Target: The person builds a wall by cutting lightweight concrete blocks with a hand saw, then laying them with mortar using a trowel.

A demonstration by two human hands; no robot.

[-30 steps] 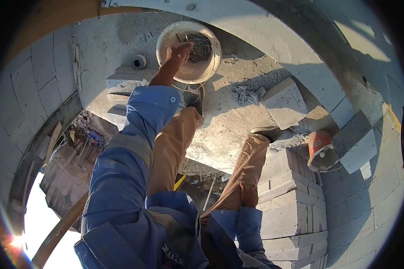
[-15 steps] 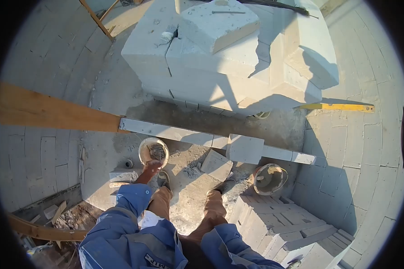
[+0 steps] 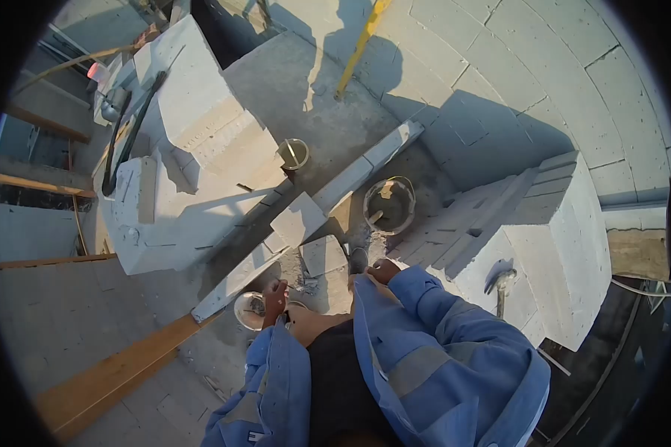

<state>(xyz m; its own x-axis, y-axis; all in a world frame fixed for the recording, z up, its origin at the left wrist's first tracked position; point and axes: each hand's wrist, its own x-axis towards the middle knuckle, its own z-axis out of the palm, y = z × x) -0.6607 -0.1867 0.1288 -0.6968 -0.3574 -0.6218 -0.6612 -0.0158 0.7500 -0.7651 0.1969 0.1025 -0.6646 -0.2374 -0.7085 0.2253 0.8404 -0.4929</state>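
Observation:
My left hand [image 3: 275,299] is closed beside the small bucket [image 3: 249,311] at the lower middle; what its fingers hold, if anything, is too small to name. My right hand [image 3: 382,271] is held near the open front of the blue jacket [image 3: 455,335], its fingers curled, and I cannot make out what is in them. Ahead of the hands, a loose white block [image 3: 323,255] lies on the floor. Another block [image 3: 298,219] rests across the low row of narrow blocks [image 3: 350,182]. A larger bucket [image 3: 390,205] with a tool inside stands beyond my right hand.
A hammer [image 3: 502,290] lies on the stacked blocks [image 3: 537,238] at the right. Large white blocks [image 3: 194,112] fill the upper left. A yellow level [image 3: 362,48] leans near the wall, and a wooden board [image 3: 119,372] runs to the lower left.
The view has turned to the right. My left hand has come up out of the small bucket. My right hand, earlier out of sight, now shows near the jacket front.

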